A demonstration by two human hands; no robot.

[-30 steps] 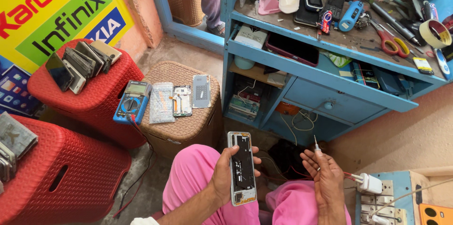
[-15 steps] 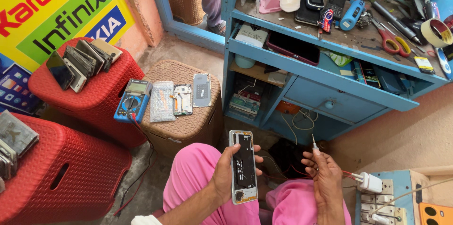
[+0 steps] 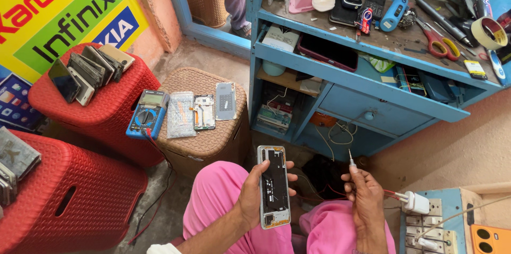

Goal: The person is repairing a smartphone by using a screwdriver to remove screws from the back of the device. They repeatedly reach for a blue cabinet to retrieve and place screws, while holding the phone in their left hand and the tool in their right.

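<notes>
Low in the frame's centre, the left hand (image 3: 253,195) grips an opened smartphone (image 3: 273,186) (back cover off, dark internals showing) upright above the pink-clad lap (image 3: 223,201). Just right of it, the right hand (image 3: 364,195) pinches a small screwdriver (image 3: 351,159), tip upward. A blue multimeter (image 3: 148,114) lies on the brown stool (image 3: 213,142) at centre left.

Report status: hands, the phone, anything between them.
Left hand grips opened phone, back cover off, insides facing up. Right hand pinches thin probe, tip up, clear of phone. Nothing between them; multimeter sits on brown stool.
</notes>
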